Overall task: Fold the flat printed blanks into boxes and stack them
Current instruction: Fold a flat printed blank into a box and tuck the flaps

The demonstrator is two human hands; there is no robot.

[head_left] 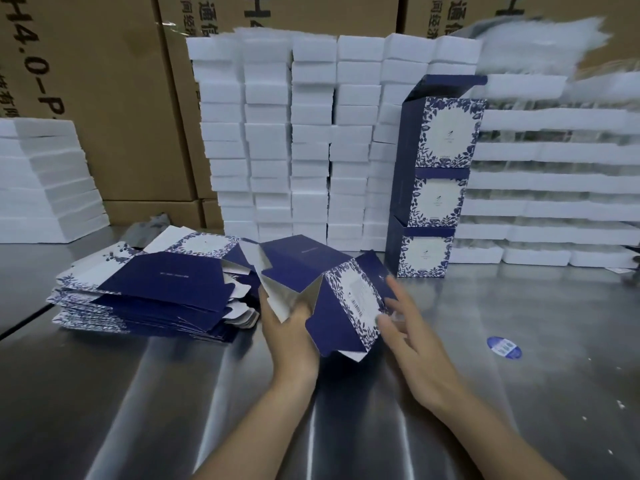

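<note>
A half-folded blue box blank (332,299) with a white floral panel and loose silver-lined flaps hangs over the steel table. My left hand (289,336) grips it from below at its left end, thumb on a silver flap. My right hand (412,336) is at its right end, fingers spread and touching the floral panel. A pile of flat printed blanks (152,292) lies to the left. Three folded boxes (434,188) stand stacked behind, the top one with its lid flap up.
White foam blocks (294,140) stand in tall columns along the back, with more on the left (45,181) and right (554,178). Brown cartons (114,98) rise behind them. A round blue sticker (504,347) lies on the steel table (346,427) at right.
</note>
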